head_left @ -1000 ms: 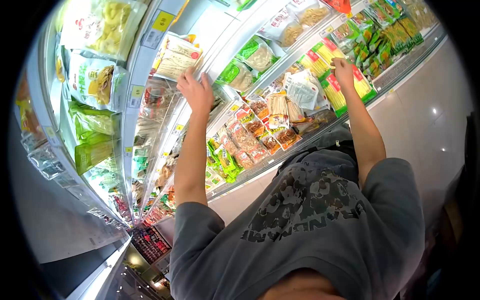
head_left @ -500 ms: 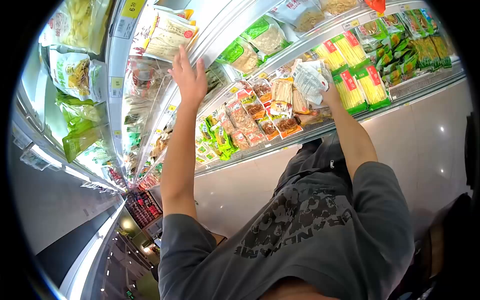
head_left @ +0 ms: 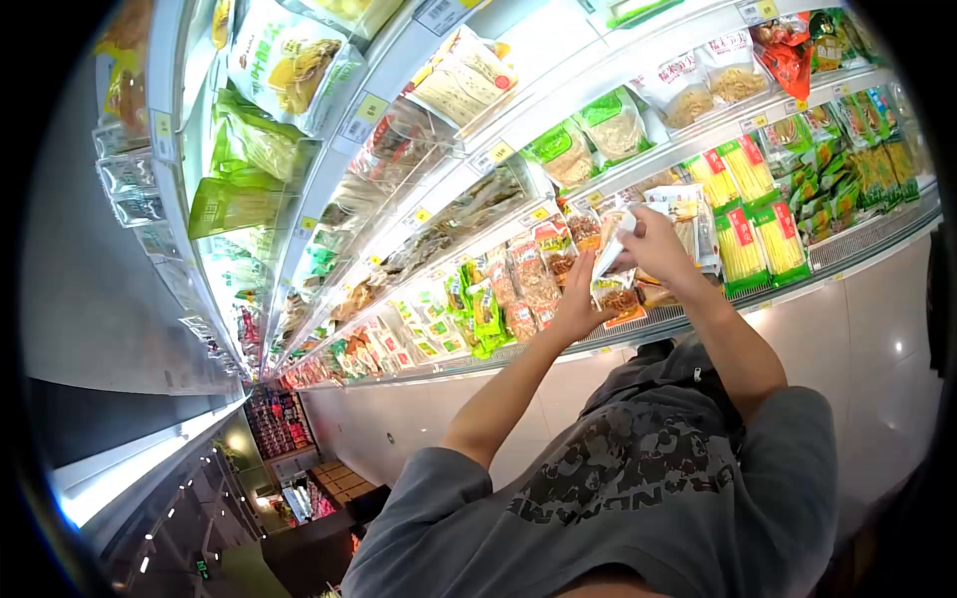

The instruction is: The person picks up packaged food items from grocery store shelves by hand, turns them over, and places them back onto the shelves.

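My right hand [head_left: 658, 247] pinches the upper edge of a white packet [head_left: 612, 243] above the lowest shelf. Against the packet's left side is my left hand [head_left: 580, 304], its fingers stretched out. Just below the packet lies a small bag of brown food [head_left: 618, 297]. Pink-brown packs [head_left: 533, 276] sit left of my left hand. To the right of my right hand are a white flat pack [head_left: 683, 206] and green-edged packs of yellow sticks [head_left: 740, 244].
A bag of pale strips [head_left: 464, 80] rests on an upper shelf. Bags with green tops [head_left: 563, 154] stand on the middle shelf. Green bags [head_left: 249, 149] hang over the left shelf edge. The shelf's front grille [head_left: 842, 246] runs along the bottom, above the tiled floor [head_left: 877, 319].
My left hand has moved down from the upper shelf to the packet. My right hand has lifted and tilted the white packet. The view has shifted along the shelves.
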Demonstrator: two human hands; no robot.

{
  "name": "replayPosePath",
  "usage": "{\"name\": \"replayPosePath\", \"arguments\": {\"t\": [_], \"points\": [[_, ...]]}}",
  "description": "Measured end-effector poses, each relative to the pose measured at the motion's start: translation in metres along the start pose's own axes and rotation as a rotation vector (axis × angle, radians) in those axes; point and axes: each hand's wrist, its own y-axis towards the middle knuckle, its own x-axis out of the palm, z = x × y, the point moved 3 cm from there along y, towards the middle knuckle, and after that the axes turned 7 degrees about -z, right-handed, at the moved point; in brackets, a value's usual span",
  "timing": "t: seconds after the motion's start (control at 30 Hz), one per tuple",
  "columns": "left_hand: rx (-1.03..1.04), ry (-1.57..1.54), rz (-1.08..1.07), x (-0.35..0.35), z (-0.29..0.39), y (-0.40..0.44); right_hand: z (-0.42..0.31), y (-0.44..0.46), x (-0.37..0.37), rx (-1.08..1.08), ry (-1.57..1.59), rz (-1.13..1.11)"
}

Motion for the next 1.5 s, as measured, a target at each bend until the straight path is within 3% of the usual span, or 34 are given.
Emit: {"name": "replayPosePath", "arguments": {"t": [0.07,0.1,0.2,0.27,0.33,0.37,0.4,0.43,0.47,0.53,0.57,0.6,0.73,0.8,0.83,0.87,0.93,0.97,1.0,1.03,1.13,1.2,1.27,1.47,1.5], "points": [[0.003,-0.215,0.217,-0.009,0.007,-0.006,-0.067,-0.035,0.024,0.029,0.199,-0.187],[0.004,-0.288,0.343,-0.019,0.018,-0.010,-0.094,-0.053,0.037,-0.026,0.282,-0.151],[0.224,-0.107,0.711,-0.080,0.059,-0.024,-0.129,-0.070,0.060,-0.099,0.360,-0.241],[0.235,-0.200,0.773,-0.115,0.064,-0.027,-0.151,-0.069,0.070,-0.196,0.404,-0.357],[0.130,-0.638,0.751,-0.147,0.083,-0.032,-0.173,-0.061,0.063,-0.270,0.151,-0.384],[0.147,-0.584,0.734,-0.161,0.081,-0.034,-0.191,-0.066,0.060,-0.330,-0.062,-0.258],[-0.039,-0.635,0.602,-0.171,0.065,-0.033,-0.207,-0.069,0.058,-0.387,-0.273,-0.127],[0.038,-0.768,0.594,-0.176,0.073,-0.035,-0.212,-0.063,0.058,-0.699,-0.593,0.036],[0.122,-0.900,0.583,-0.181,0.083,-0.037,-0.208,-0.059,0.055,-0.705,-0.607,0.034],[0.193,-0.925,0.507,-0.188,0.095,-0.039,-0.210,-0.058,0.060,-0.393,-0.538,-0.247],[0.208,-0.954,0.529,-0.189,0.101,-0.041,-0.208,-0.056,0.059,-0.184,-0.285,-0.544],[0.223,-0.982,0.552,-0.189,0.109,-0.043,-0.206,-0.055,0.055,-0.013,-0.279,-0.531],[0.213,-0.954,0.484,-0.189,0.110,-0.037,-0.190,-0.066,0.063,-0.060,-0.260,-0.718],[0.128,-0.878,0.445,-0.185,0.105,-0.029,-0.176,-0.064,0.062,-0.076,-0.487,-0.582],[0.162,-0.853,0.425,-0.182,0.099,-0.020,-0.167,-0.062,0.059,-0.060,-0.395,-0.578],[0.065,-0.781,0.399,-0.178,0.089,-0.013,-0.161,-0.060,0.056,-0.045,-0.301,-0.572],[0.160,-0.823,0.349,-0.174,0.077,0.012,-0.153,-0.054,0.044,-0.003,-0.193,-0.558],[0.075,-0.715,0.373,-0.181,0.070,0.023,-0.150,-0.051,0.039,0.042,-0.075,-0.546],[-0.012,-0.607,0.396,-0.190,0.067,0.034,-0.152,-0.047,0.036,-0.045,-0.039,-0.464],[0.112,-0.696,0.451,-0.196,0.061,0.052,-0.153,-0.038,0.029,-0.052,-0.010,-0.409],[0.278,-0.138,0.638,-0.234,0.040,0.096,-0.184,-0.014,0.018,-0.172,-0.024,-0.265],[0.195,0.021,0.595,-0.258,0.025,0.130,-0.207,0.014,0.010,-0.266,-0.143,-0.174],[0.055,0.013,0.564,-0.267,0.025,0.143,-0.223,0.056,0.000,-0.432,-0.254,-0.168],[-0.157,-0.139,0.556,-0.273,0.003,0.158,-0.285,0.118,0.017,-0.438,-0.491,-0.088],[-0.108,-0.172,0.599,-0.273,-0.003,0.159,-0.290,0.131,0.023,-0.413,-0.418,-0.165]]}}
